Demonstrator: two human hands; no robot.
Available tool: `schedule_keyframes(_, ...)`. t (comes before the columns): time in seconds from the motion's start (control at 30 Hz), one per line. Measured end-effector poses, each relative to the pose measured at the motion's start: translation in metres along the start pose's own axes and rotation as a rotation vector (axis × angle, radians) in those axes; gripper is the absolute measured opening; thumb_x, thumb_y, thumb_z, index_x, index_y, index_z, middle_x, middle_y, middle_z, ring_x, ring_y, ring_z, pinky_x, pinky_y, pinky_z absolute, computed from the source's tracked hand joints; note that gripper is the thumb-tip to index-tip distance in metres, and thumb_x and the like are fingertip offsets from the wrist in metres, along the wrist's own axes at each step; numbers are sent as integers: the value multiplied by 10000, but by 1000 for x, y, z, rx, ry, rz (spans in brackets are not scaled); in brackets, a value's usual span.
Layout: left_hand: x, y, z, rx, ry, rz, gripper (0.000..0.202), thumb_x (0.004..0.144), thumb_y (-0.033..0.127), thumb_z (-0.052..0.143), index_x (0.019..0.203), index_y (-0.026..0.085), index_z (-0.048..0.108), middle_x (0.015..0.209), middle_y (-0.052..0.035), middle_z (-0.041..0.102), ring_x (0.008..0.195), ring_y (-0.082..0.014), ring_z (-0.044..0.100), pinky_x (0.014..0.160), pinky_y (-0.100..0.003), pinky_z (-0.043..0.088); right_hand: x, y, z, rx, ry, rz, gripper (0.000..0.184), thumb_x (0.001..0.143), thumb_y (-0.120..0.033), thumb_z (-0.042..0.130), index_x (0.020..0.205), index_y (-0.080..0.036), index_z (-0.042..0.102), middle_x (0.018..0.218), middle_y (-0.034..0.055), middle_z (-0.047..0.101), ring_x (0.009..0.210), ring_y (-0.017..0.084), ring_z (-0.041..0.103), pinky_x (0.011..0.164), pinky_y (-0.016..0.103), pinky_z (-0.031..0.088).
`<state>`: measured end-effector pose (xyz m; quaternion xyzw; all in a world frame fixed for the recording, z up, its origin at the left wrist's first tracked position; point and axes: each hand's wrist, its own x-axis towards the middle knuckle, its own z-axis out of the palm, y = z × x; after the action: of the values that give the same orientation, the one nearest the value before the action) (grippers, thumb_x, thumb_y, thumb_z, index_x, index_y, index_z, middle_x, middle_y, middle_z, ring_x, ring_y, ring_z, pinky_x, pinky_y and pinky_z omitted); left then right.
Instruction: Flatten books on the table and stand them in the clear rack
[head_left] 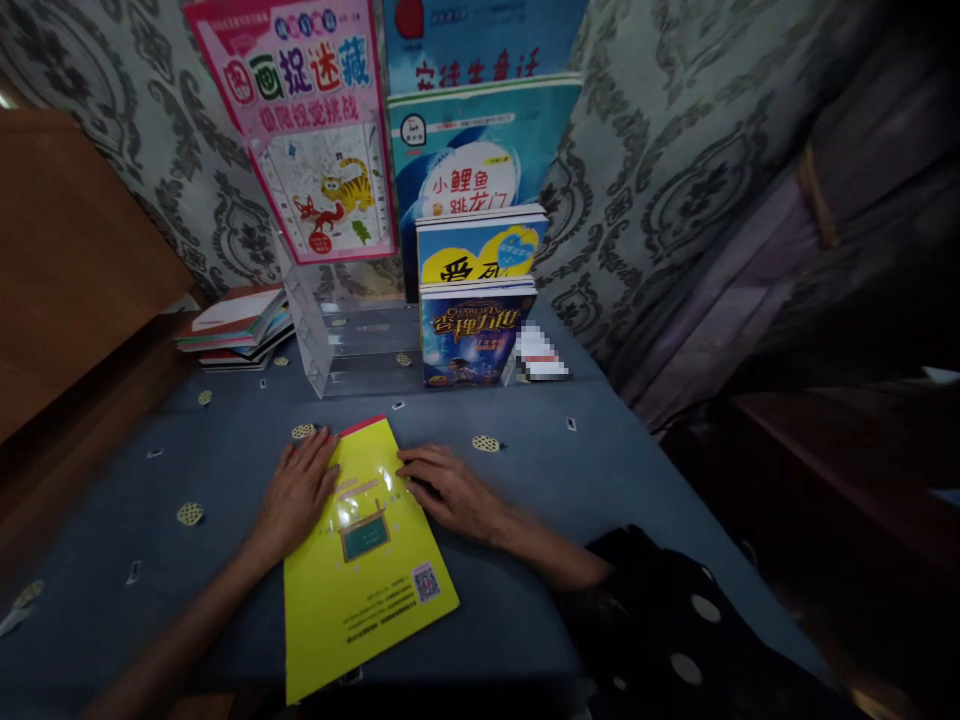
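A yellow book point(367, 560) with a small chalkboard picture and a QR code on its cover lies on the table at a slant, its near end close to the table's front edge. My left hand point(300, 490) rests along its upper left edge, fingers stretched out and thumb on the cover. At the upper right edge is my right hand point(454, 490), its extended fingertips touching the book's side. Neither hand is wrapped around it. A strip of red shows along the book's far edge.
Behind, a clear acrylic rack point(315, 345) holds a pink picture book point(322, 150), a teal book point(487, 130) and a dark blue book point(472, 340). Stacked books point(236, 325) lie at the left, a blurred white item point(540, 352) at the right. A patterned curtain point(592, 220) hangs behind.
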<state>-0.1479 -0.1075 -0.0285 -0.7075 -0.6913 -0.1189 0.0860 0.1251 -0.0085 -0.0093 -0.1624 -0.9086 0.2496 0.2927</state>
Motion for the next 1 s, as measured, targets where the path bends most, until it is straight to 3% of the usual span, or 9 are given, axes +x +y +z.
schedule_keyframes(0.27,59,60,15,-52,-42,150,486,1058,370,306,1459,180,504,1545,-119,482,1460,-263,414,1169,-516,362,2,-2,-13,-146,-16,-60,168,992,-170,540,1031,-150,702,1192,136,710,1118,246,640,978,427,519)
schedule_keyframes(0.53,110,115,31,-129,-36,218,449,1055,325,344,1437,168,520,1536,-137,492,1467,-248,402,1196,-497,327,-16,27,-37,-256,16,75,196,991,-167,503,1074,-143,680,1212,160,677,1108,274,617,954,460,523)
schedule_keyframes(0.73,128,137,42,-180,1,254,434,1038,309,383,1416,165,540,1518,-150,510,1441,-272,441,1164,-540,364,-29,51,-54,-293,7,167,242,966,-160,499,1153,-160,653,1284,169,638,1208,288,578,1014,498,499)
schedule_keyframes(1.0,135,154,44,-198,-24,282,439,1043,314,394,1422,143,532,1519,-172,501,1444,-290,437,1158,-560,366,-35,61,-71,-326,-27,259,316,958,-188,525,1258,-145,616,1372,181,593,1294,302,535,1079,526,462)
